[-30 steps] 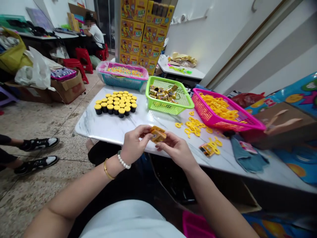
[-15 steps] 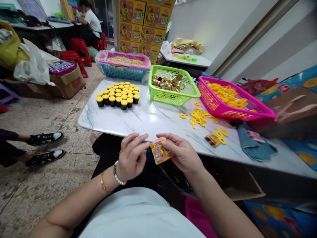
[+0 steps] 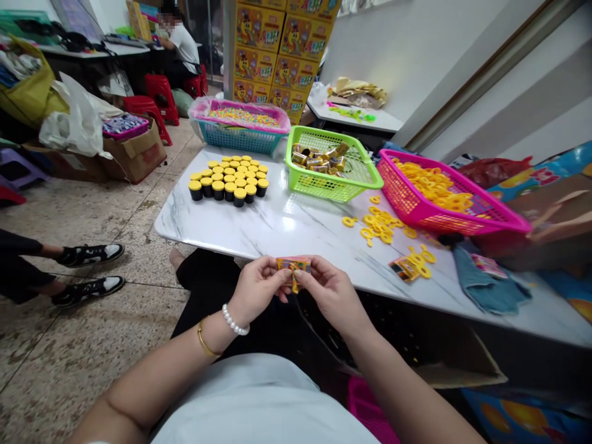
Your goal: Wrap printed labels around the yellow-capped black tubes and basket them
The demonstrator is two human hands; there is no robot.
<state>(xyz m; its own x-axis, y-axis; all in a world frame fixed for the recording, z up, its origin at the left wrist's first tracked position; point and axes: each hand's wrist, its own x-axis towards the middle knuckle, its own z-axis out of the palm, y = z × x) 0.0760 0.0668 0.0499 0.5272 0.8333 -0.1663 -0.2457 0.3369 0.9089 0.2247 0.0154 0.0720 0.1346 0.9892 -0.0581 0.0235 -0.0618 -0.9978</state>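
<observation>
My left hand [image 3: 259,290], with a pearl bracelet and a gold bangle on its wrist, and my right hand [image 3: 330,293] both pinch a small printed orange-yellow card packet [image 3: 293,265] over the marble table's front edge [image 3: 259,243]. A yellow piece hangs below the packet between my fingers. Loose yellow plastic rings [image 3: 382,227] lie on the table to the right, beyond my right hand. Beside them rests another printed packet [image 3: 402,269] among more rings.
On the white marble table stand black pots with yellow caps [image 3: 226,183], a green basket of small packets [image 3: 333,166] and a pink basket of yellow rings [image 3: 444,200]. Denim cloth [image 3: 485,285] lies at right. A seated person [image 3: 180,46] works at the back.
My hands have come closer together around the packet, which now lies lower and flatter between my fingers. The whole view has shifted slightly with my head.
</observation>
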